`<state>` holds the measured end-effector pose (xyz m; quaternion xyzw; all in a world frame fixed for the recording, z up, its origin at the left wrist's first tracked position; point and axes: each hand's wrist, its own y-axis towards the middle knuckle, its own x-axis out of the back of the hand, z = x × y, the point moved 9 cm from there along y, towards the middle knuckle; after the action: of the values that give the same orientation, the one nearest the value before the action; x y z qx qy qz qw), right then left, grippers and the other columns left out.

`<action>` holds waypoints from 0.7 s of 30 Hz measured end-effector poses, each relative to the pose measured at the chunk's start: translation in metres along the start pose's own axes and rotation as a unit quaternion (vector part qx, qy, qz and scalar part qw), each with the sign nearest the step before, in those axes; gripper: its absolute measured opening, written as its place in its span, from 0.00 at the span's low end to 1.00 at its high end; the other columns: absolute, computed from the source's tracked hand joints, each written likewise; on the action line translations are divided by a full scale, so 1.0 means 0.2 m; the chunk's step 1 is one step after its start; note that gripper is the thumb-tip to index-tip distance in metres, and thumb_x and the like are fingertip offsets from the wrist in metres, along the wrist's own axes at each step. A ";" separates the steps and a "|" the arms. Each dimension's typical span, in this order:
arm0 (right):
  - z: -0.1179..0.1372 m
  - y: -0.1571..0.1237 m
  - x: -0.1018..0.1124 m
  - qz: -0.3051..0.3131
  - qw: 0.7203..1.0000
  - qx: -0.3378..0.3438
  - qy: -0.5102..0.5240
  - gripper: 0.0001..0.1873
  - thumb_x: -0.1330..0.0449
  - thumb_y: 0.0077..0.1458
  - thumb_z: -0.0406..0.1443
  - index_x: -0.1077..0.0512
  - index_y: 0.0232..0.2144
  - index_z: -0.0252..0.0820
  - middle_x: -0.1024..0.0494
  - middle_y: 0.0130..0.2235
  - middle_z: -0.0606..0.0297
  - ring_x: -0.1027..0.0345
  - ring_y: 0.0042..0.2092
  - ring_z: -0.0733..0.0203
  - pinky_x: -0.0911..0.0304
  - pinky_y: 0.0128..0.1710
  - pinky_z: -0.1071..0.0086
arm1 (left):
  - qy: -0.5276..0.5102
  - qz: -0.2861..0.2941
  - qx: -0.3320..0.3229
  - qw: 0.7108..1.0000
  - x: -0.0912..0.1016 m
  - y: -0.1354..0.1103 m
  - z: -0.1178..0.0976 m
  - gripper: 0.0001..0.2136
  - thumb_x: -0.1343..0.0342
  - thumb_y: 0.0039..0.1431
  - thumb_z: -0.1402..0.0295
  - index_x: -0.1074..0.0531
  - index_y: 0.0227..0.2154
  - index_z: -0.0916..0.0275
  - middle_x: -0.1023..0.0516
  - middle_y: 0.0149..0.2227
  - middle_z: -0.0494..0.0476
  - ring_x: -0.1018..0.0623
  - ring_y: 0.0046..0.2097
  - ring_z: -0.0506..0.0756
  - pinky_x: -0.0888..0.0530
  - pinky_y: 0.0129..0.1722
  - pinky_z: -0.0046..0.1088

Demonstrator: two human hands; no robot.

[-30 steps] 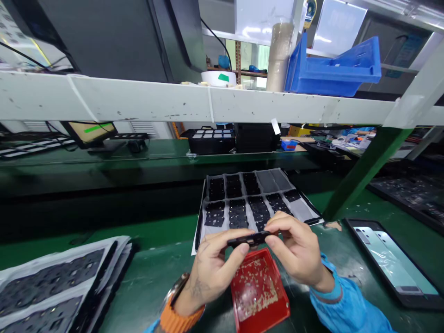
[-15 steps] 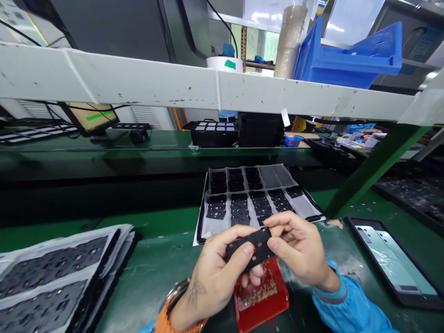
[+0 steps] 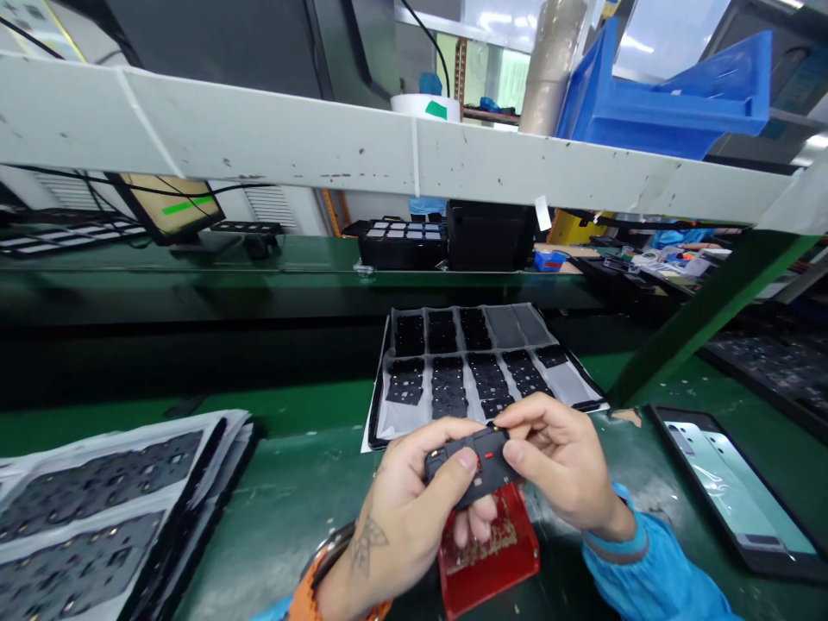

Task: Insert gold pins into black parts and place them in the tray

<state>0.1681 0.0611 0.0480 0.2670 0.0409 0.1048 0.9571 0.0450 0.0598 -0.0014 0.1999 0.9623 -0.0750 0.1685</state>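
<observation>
A thin black plastic phone part (image 3: pixel 486 466) with small red and gold spots is gripped in my left hand (image 3: pixel 414 509), the thumb pressed across its face. At its upper right corner, the thumb and index finger of my right hand (image 3: pixel 562 461) are closed on the edge. Whether a tiny piece is also between those fingertips cannot be made out. Directly below my hands sits a red bin (image 3: pixel 488 578) with many small gold-coloured pieces in it. Beyond them lies a tray (image 3: pixel 562 384) of similar black parts set in pale pockets.
At the left is a stack of trays (image 3: pixel 97 552) with more black parts. A dark tray (image 3: pixel 730 483) with pale, phone-shaped panels lies at the right. A green post (image 3: pixel 705 315) and a white shelf beam (image 3: pixel 323 151) frame the bench; a blue bin (image 3: pixel 673 103) sits above.
The black part has tilted slightly, so its face looks lighter. Both hands keep nearly the same hold, and the camera view has shifted a little.
</observation>
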 end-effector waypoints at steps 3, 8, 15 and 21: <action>0.01 0.00 0.00 0.001 1.000 0.016 -0.020 0.10 0.34 0.68 0.42 0.23 0.39 0.40 0.26 0.27 0.65 0.34 0.24 0.62 0.37 0.24 0.76 | 0.009 0.012 -0.013 1.000 0.00 -0.01 0.00 0.21 0.41 0.61 0.54 0.29 0.46 0.68 0.24 0.19 0.53 0.25 0.20 0.49 0.32 0.17 0.17; 0.04 0.00 0.00 0.003 0.998 0.036 -0.059 0.11 0.35 0.69 0.42 0.21 0.39 0.40 0.23 0.31 0.62 0.30 0.26 0.60 0.34 0.24 0.74 | 0.043 -0.002 -0.023 0.999 0.00 -0.01 0.00 0.22 0.41 0.60 0.52 0.29 0.44 0.68 0.25 0.19 0.54 0.25 0.20 0.49 0.31 0.17 0.17; 0.00 -0.01 0.00 -0.007 1.000 0.007 -0.017 0.12 0.35 0.69 0.40 0.24 0.51 0.44 0.28 0.29 0.67 0.34 0.26 0.63 0.37 0.23 0.77 | 0.068 -0.018 -0.051 0.996 0.02 0.01 -0.02 0.21 0.43 0.62 0.52 0.29 0.46 0.68 0.24 0.20 0.54 0.25 0.20 0.49 0.30 0.19 0.18; -0.03 -0.01 -0.01 -0.003 1.000 -0.012 0.020 0.09 0.34 0.68 0.41 0.24 0.46 0.43 0.28 0.28 0.67 0.34 0.25 0.63 0.36 0.25 0.77 | 0.137 0.003 -0.119 0.983 0.01 -0.01 -0.08 0.21 0.46 0.64 0.54 0.28 0.48 0.69 0.23 0.21 0.56 0.24 0.20 0.50 0.27 0.19 0.20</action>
<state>0.1657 0.0616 0.0407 0.2535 0.0595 0.1079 0.9594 0.0382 0.0629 0.0138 0.1899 0.9777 0.0689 0.0575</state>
